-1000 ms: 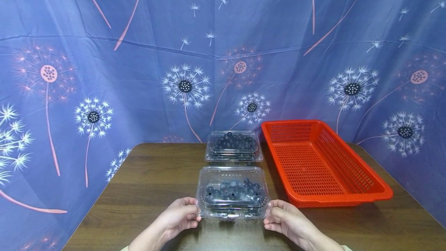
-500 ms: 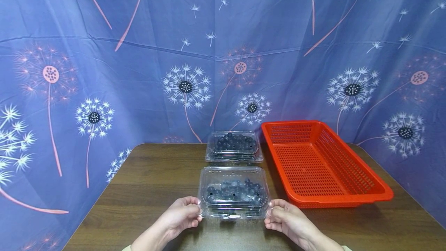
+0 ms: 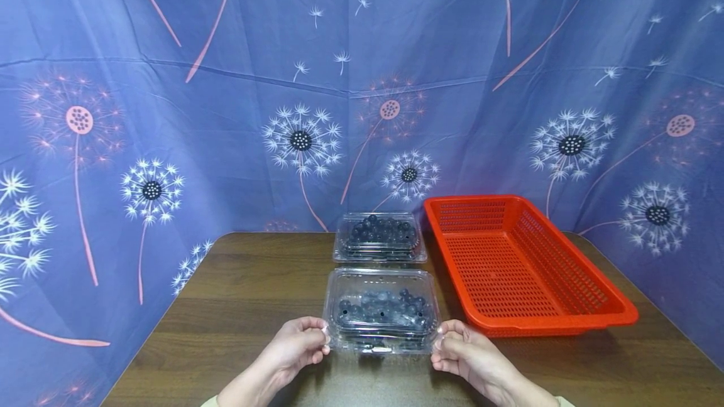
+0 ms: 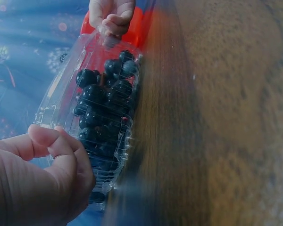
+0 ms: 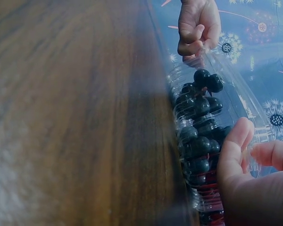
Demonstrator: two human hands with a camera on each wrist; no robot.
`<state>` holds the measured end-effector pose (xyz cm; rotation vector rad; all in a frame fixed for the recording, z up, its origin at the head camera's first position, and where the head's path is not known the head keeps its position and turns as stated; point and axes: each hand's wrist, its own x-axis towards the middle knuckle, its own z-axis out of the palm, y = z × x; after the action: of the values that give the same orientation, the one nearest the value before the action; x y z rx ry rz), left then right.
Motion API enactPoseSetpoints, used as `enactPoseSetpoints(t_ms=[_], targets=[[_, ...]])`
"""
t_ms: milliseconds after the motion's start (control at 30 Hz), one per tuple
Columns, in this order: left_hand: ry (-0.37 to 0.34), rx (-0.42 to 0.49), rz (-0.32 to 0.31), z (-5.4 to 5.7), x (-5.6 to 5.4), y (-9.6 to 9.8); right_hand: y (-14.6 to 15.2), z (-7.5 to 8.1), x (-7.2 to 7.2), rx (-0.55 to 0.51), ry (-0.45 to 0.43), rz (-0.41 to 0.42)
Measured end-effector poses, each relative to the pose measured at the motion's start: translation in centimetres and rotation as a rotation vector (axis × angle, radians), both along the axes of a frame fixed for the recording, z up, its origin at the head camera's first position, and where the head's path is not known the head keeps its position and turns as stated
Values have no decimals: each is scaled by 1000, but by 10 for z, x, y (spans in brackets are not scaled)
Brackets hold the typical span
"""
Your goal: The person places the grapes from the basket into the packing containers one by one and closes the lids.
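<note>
A clear plastic clamshell box (image 3: 382,322) of dark round fruit, which looks like grapes (image 4: 101,96), is close over the front of the table in the head view. Its lid is closed. My left hand (image 3: 296,345) pinches the box's left front corner between thumb and fingers. At the right front corner, my right hand (image 3: 468,353) pinches it the same way. Both wrist views show fingers at the clear rim, with the fruit heaped inside (image 5: 200,141). Directly behind sits a second clamshell box (image 3: 380,237) of the same fruit, also closed.
A red slotted plastic basket (image 3: 565,319) stands on the right side of the wooden table (image 3: 243,287), with no fruit in it. A blue cloth with dandelion prints (image 3: 226,130) hangs behind and around the table.
The held box has shifted slightly to the right, and both hands have moved with it. Their pinch on its corners stays the same. The rear box and the basket are still.
</note>
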<state>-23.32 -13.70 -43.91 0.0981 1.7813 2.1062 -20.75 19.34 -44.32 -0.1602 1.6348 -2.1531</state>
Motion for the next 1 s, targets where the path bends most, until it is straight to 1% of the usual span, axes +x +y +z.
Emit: enactPoseSetpoints(t_ms=[167, 267, 367, 467, 567, 733, 867, 1000], targets=[[-10, -8, 7, 1, 0, 0, 0, 1, 1, 28, -10, -22], [-19, -10, 3, 0, 0, 0, 2, 2, 0, 32, -25, -17], [-29, -4, -6, 0, 0, -1, 4, 2, -1, 26, -36, 20], [-36, -1, -24, 0, 0, -1, 4, 3, -1, 42, -41, 64], [-44, 0, -50, -1, 0, -2, 4, 3, 0, 64, -32, 80], [-52, 10, -79, -1, 0, -2, 3, 4, 0, 92, -5, 33], [-38, 12, -83, -1, 1, -2, 2, 3, -2, 112, 2, 0], [-23, 14, -79, 0, 1, -1, 3, 3, -2, 118, 2, -14]])
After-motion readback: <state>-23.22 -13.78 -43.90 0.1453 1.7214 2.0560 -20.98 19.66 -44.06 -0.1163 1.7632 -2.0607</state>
